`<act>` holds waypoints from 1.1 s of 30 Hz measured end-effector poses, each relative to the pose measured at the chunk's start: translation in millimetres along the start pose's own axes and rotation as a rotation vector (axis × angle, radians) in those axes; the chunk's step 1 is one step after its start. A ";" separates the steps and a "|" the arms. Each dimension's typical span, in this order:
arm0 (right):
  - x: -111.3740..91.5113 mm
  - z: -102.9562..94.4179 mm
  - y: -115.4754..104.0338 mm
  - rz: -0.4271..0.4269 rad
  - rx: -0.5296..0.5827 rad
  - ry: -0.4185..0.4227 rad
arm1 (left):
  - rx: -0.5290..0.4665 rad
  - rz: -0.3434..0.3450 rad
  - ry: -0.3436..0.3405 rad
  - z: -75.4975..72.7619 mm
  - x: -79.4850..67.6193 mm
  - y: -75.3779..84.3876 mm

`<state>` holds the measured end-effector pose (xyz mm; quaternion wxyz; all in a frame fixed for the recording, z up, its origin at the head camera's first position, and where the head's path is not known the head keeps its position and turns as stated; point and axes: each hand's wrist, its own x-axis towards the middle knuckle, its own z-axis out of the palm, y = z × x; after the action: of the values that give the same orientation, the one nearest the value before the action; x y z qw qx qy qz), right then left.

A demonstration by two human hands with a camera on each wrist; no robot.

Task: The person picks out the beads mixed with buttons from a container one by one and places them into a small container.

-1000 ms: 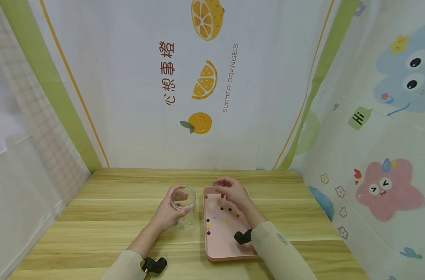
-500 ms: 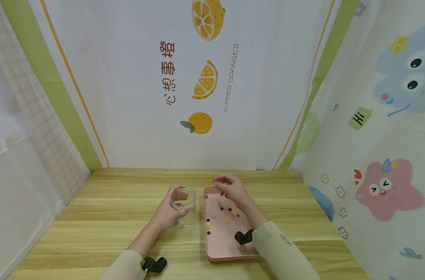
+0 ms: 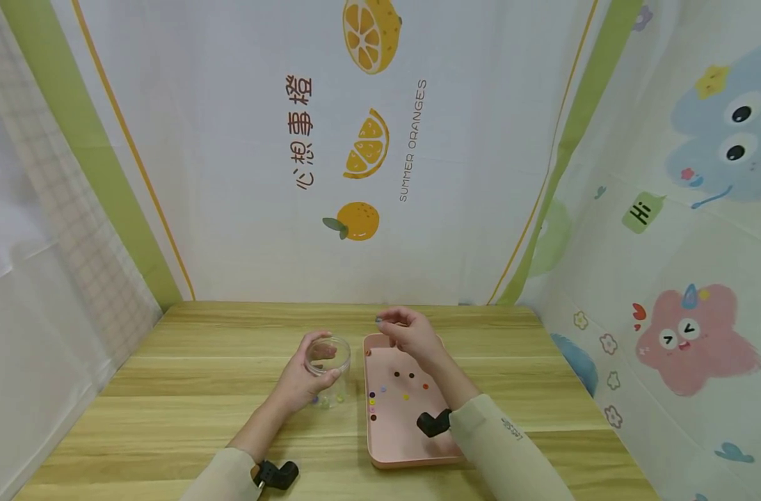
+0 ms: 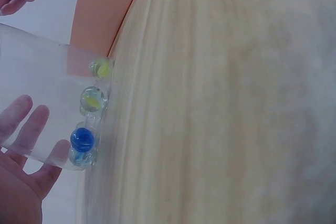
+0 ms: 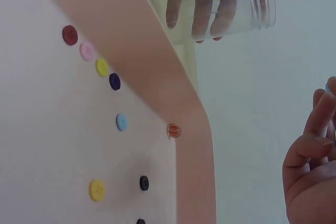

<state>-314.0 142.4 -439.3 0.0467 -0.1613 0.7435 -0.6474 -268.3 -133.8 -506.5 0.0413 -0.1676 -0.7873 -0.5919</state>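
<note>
My left hand [image 3: 305,379] grips a clear open-topped plastic jar [image 3: 329,355], which stands upright on the table. Several glass marbles lie on the jar's bottom, among them a blue marble [image 4: 82,139] and a yellow-streaked marble [image 4: 92,99]. Between thumb and fingertips, my right hand [image 3: 412,334] pinches a small bluish marble [image 3: 378,320], partly hidden by the fingers. That hand is raised over the far end of a pink tray [image 3: 405,445], to the right of the jar's mouth and apart from it. An orange-red marble [image 5: 174,130] rests in the tray's far left corner.
Several buttons lie in the tray: a dark red button [image 5: 70,35], a pink button [image 5: 87,51], a light blue button [image 5: 122,122], yellow ones and black ones. The wooden table [image 3: 218,369] surrounds tray and jar. A printed cloth [image 3: 249,229] hangs behind.
My right hand has lifted slightly and shifted a little to the left with the marble between its fingers. The left hand and the jar have stayed in place.
</note>
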 end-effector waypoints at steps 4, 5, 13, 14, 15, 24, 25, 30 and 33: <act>-1.0 4.2 -6.5 -0.009 0.007 -0.015 | 0.000 0.000 0.000 -0.1 -0.2 0.3; -1.3 5.4 -8.2 -0.015 0.006 -0.020 | -0.001 0.002 0.000 -0.2 -0.1 0.4; -3.2 15.9 -19.5 -0.058 -0.004 -0.042 | -0.005 0.008 -0.003 -0.4 -0.5 0.0; -3.1 17.2 -20.5 -0.062 -0.003 -0.047 | -0.006 0.009 -0.004 -0.4 -0.6 -0.2; -3.0 18.4 -21.5 -0.066 0.001 -0.052 | -0.004 0.010 -0.004 -0.4 -0.7 -0.3; -6.5 27.8 -32.2 -0.061 0.028 -0.090 | -0.004 0.034 -0.006 -0.8 -1.4 -1.1; -6.6 28.8 -33.0 -0.061 0.031 -0.092 | -0.006 0.035 -0.005 -0.9 -1.5 -1.0; -6.6 34.4 -35.6 -0.070 0.032 -0.114 | -0.008 0.035 -0.009 -1.1 -1.7 -1.7; -5.8 37.3 -35.4 -0.082 0.023 -0.121 | -0.012 0.038 -0.013 -1.2 -1.6 -1.6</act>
<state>-291.9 104.9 -411.3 0.0668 -0.2302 0.7246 -0.6462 -267.5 -135.7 -508.1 0.0466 -0.1866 -0.7805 -0.5948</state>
